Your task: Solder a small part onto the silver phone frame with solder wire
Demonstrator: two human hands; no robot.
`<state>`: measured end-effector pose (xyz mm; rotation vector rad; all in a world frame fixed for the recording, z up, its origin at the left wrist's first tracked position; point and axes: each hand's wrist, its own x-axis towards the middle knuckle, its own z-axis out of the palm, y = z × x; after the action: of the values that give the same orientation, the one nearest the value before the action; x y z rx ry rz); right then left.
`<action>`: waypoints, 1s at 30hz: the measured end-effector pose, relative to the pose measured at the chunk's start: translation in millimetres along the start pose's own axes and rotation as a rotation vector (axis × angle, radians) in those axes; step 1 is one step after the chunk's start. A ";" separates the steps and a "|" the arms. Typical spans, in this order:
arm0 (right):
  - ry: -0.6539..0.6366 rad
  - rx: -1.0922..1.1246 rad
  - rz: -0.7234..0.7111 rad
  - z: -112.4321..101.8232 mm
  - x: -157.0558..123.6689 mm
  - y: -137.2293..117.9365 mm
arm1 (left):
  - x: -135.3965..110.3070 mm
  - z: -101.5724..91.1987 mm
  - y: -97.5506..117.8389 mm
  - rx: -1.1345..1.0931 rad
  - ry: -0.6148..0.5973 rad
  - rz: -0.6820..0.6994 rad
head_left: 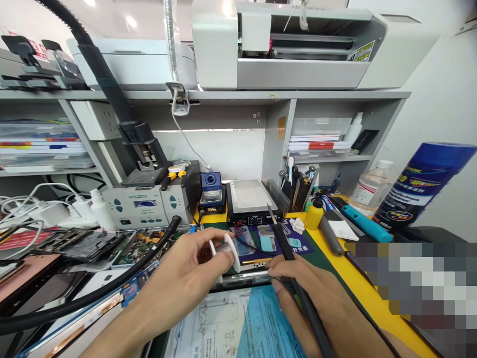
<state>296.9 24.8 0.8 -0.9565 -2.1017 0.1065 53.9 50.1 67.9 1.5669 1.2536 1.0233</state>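
My left hand point(192, 266) is closed around a white spool point(235, 256) of thin silvery wire, thumb and fingers pressing it between the flanges. A black-handled soldering iron point(285, 243) rests in my right hand point(316, 283), its metal tip pointing up and away from me. The right fingertips meet at the end of a shiny narrow metal-edged piece point(248, 276); whether they grip it I cannot tell. Under both hands spreads a worn blue and white printed mat point(227, 323). Just beyond the spool are a purple card point(296, 238) and small metal parts.
Behind stand a hot plate point(249, 196), a blue soldering station point(211, 191) and a grey control unit point(136, 209). A thick black hose point(149, 268) crosses the left side over phone parts. At right are a yellow bottle point(314, 215), a teal tool point(367, 223) and a blue spray can point(421, 184).
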 end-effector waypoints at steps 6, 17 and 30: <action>0.059 -0.016 0.019 0.4 2.0 -4.9 | 2.4 -0.9 -5.7 0.014 0.014 -0.121; 0.415 0.350 0.420 -37.5 11.2 -5.3 | -1.6 -0.1 1.1 0.043 -0.042 -0.127; 0.348 1.024 0.803 -69.7 22.3 13.3 | -3.0 1.4 0.0 0.048 -0.035 -0.109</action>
<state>345.2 32.7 56.8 -0.9707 -0.9791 1.1900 54.7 47.0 67.2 1.5285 1.3328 0.8986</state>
